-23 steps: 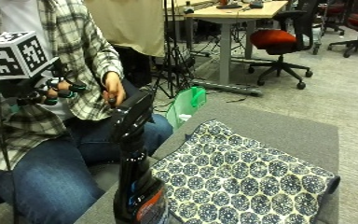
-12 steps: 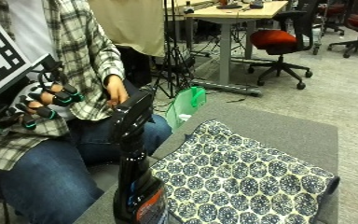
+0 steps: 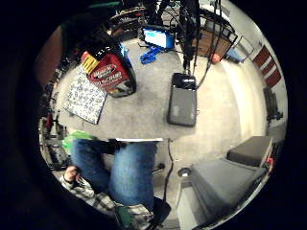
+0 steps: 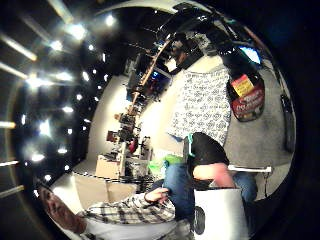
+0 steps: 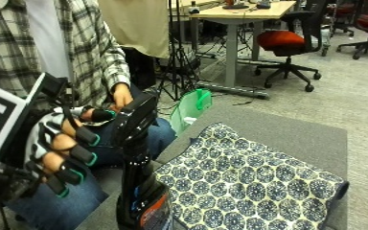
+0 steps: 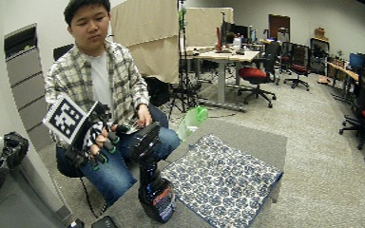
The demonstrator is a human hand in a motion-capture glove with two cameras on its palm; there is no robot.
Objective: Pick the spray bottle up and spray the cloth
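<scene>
A black spray bottle [image 5: 143, 191] with a red label stands upright at the near edge of the grey table [image 5: 299, 134]. Its black trigger head is at the top. My gloved right hand [image 5: 60, 153] hovers just beside that head at about its height, fingers loosely curled and holding nothing. The thumb tip is close to the head; I cannot tell whether it touches. A blue and white patterned cloth [image 5: 247, 182] lies flat on the table past the bottle. The little finger side palm view shows the bottle [image 3: 108, 67] beside the cloth [image 3: 86, 98].
The person sits at the table's edge with the bare left hand [image 5: 121, 96] resting on a thigh. A green bag [image 5: 190, 108] sits on the floor beyond the table. A red office chair [image 5: 286, 40] and a desk [image 5: 241, 12] stand farther back.
My gloved hand has come down from chest height and moved toward the bottle's trigger head. Bottle and cloth have not moved.
</scene>
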